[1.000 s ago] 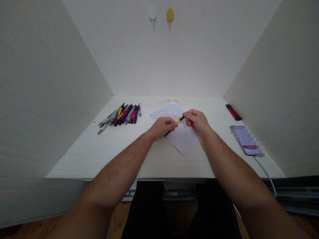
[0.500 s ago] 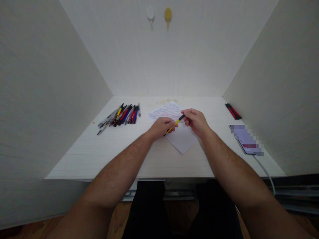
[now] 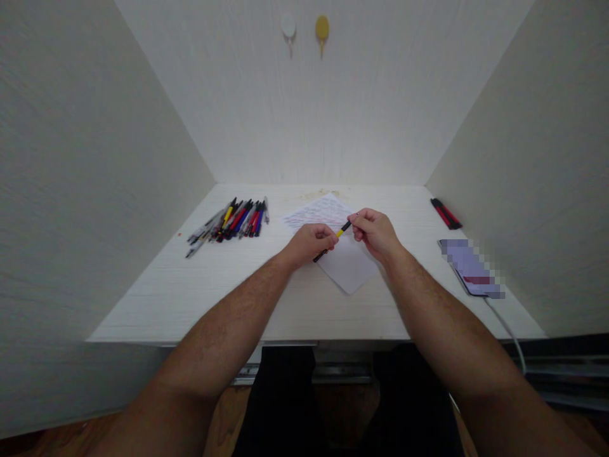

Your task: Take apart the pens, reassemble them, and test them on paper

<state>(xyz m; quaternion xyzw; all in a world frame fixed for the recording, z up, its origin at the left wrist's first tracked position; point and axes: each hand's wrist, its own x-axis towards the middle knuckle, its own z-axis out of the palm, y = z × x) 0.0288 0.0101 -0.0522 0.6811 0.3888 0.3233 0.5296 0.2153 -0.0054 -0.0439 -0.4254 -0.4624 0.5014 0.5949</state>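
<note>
A slim yellow-and-black pen [image 3: 341, 231] slants between my hands above the paper. My left hand [image 3: 311, 243] is closed around its lower part, with a black end sticking out below the fingers. At the pen's upper black end, my right hand [image 3: 375, 232] pinches with thumb and fingertips. Under both hands lies a white sheet [image 3: 349, 270], one corner pointing towards me. Behind them is a paper covered in coloured scribbles [image 3: 318, 212], partly hidden by my hands.
A pile of several pens [image 3: 240, 219] in clear, red, blue, black and yellow lies at the left. At the right are a red-and-black object [image 3: 446, 213] and a phone [image 3: 469, 270] with a white cable [image 3: 505, 327]. Two hooks hang on the back wall.
My left fingers have closed further over the pen's yellow barrel, and a longer black part now shows below them. Both hands stay in nearly the same place.
</note>
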